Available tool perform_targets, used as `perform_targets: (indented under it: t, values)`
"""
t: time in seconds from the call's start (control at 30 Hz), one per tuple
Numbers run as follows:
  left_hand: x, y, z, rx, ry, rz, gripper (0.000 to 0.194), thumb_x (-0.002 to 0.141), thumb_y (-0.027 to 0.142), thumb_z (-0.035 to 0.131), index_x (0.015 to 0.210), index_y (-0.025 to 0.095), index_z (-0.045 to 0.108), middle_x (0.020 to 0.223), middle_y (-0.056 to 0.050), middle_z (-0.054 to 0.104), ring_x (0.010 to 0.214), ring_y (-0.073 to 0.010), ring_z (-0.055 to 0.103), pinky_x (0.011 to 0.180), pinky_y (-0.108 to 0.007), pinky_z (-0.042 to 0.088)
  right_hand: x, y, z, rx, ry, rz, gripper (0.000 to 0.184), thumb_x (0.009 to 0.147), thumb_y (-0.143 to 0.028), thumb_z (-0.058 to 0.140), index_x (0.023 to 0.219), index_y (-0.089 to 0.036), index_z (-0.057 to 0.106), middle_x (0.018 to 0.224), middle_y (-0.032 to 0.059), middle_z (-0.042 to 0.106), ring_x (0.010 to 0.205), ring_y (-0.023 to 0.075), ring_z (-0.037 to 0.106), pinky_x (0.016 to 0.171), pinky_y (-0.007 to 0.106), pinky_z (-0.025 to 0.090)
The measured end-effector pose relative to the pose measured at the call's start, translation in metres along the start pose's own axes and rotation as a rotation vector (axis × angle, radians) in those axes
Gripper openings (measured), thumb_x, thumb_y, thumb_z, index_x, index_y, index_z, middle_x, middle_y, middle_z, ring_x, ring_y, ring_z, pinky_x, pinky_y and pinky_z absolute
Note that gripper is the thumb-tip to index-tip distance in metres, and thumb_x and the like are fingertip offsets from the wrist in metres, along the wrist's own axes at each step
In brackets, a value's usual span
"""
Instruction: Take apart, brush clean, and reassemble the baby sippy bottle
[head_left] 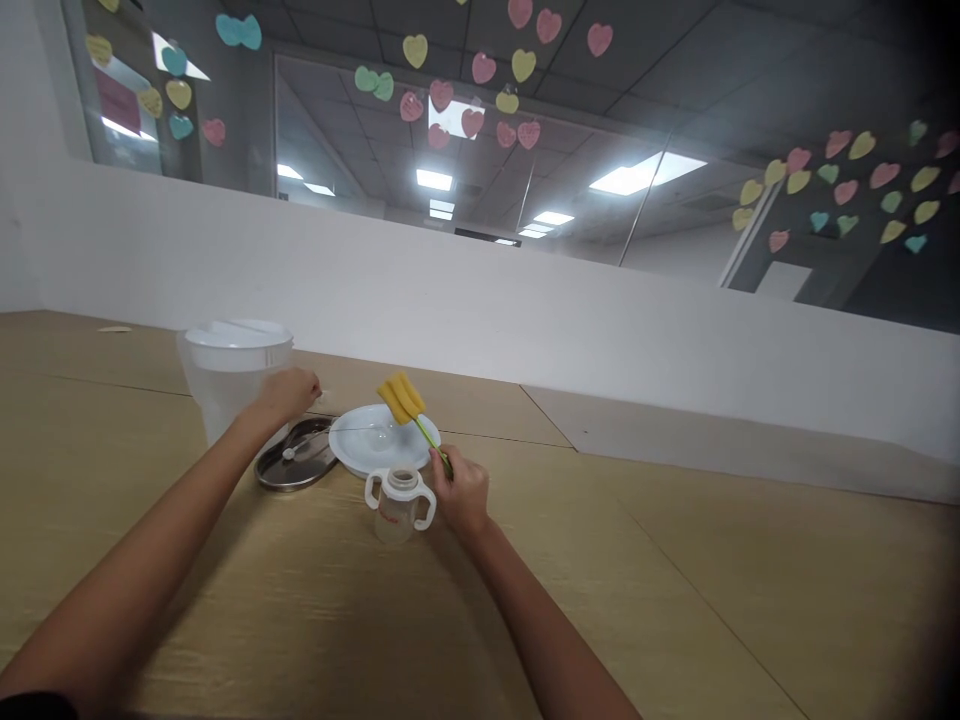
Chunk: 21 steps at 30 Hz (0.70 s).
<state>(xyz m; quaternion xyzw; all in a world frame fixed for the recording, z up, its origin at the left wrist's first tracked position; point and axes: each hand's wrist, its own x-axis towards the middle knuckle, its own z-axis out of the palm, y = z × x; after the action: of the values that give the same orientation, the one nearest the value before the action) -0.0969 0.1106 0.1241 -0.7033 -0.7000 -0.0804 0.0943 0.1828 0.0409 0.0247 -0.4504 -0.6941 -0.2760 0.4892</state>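
My right hand [461,490] is closed round the green handle of a bottle brush [403,398], whose yellow sponge head points up and to the left over a white plate [360,445]. Just left of that hand stands a small clear baby bottle [399,505] with two white handles and no cap. My left hand [289,392] reaches to the right side of a large translucent pitcher [232,385] with a white lid. Its fingers are curled by the pitcher's handle, and the grip itself is hidden.
A round metal lid [296,466] with a knob lies flat between the pitcher and the plate. Everything sits on a wooden tabletop [675,580] that runs to a white low wall behind, with glass covered in heart-shaped notes above it.
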Motion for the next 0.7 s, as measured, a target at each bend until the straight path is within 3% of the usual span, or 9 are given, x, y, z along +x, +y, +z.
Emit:
perform_targets:
  t: [0.13, 0.23, 0.37, 0.6, 0.7]
  values:
    - [0.005, 0.0, 0.022, 0.007, -0.09, 0.021, 0.028, 0.074, 0.02, 0.05, 0.095, 0.016, 0.069, 0.106, -0.016, 0.065, 0.098, -0.0286, 0.061, 0.076, -0.033, 0.047, 0.0, 0.001, 0.0, -0.003, -0.012, -0.004, 0.038, 0.093, -0.036, 0.038, 0.074, -0.015, 0.064, 0.047, -0.0004, 0.057, 0.04, 0.0075, 0.048, 0.046, 0.021, 0.028]
    - [0.004, 0.001, 0.028, 0.005, -0.145, 0.036, 0.026, 0.068, 0.016, 0.056, 0.09, 0.016, 0.07, 0.105, -0.015, 0.066, 0.096, -0.0284, 0.062, 0.076, -0.033, 0.047, 0.0, 0.001, 0.0, -0.007, -0.023, -0.009, 0.038, 0.093, -0.035, 0.038, 0.075, -0.016, 0.064, 0.048, -0.0003, 0.058, 0.041, 0.0073, 0.048, 0.046, 0.021, 0.028]
    - [0.005, 0.0, 0.025, -0.011, -0.206, 0.05, 0.021, 0.063, 0.019, 0.061, 0.082, 0.017, 0.07, 0.095, -0.015, 0.069, 0.089, -0.0277, 0.064, 0.073, -0.033, 0.048, 0.0, 0.002, 0.0, -0.013, -0.036, -0.006, 0.039, 0.093, -0.036, 0.037, 0.075, -0.016, 0.064, 0.05, 0.0003, 0.06, 0.042, 0.0073, 0.049, 0.047, 0.02, 0.028]
    - [0.002, 0.0, 0.02, -0.08, -0.395, 0.091, 0.011, 0.062, 0.025, 0.063, 0.056, 0.015, 0.065, 0.062, -0.009, 0.068, 0.058, -0.0193, 0.063, 0.058, -0.027, 0.048, -0.001, 0.002, 0.001, -0.024, -0.04, -0.016, 0.038, 0.093, -0.035, 0.038, 0.073, -0.016, 0.064, 0.051, 0.0006, 0.061, 0.042, 0.0076, 0.05, 0.048, 0.021, 0.028]
    - [-0.003, 0.001, 0.017, -0.095, -0.44, 0.106, 0.01, 0.058, 0.026, 0.066, 0.061, 0.016, 0.067, 0.063, -0.008, 0.068, 0.056, -0.0191, 0.063, 0.055, -0.025, 0.047, -0.001, 0.002, 0.002, -0.029, -0.046, -0.014, 0.037, 0.093, -0.035, 0.038, 0.074, -0.016, 0.063, 0.051, 0.0004, 0.06, 0.043, 0.0073, 0.05, 0.047, 0.02, 0.027]
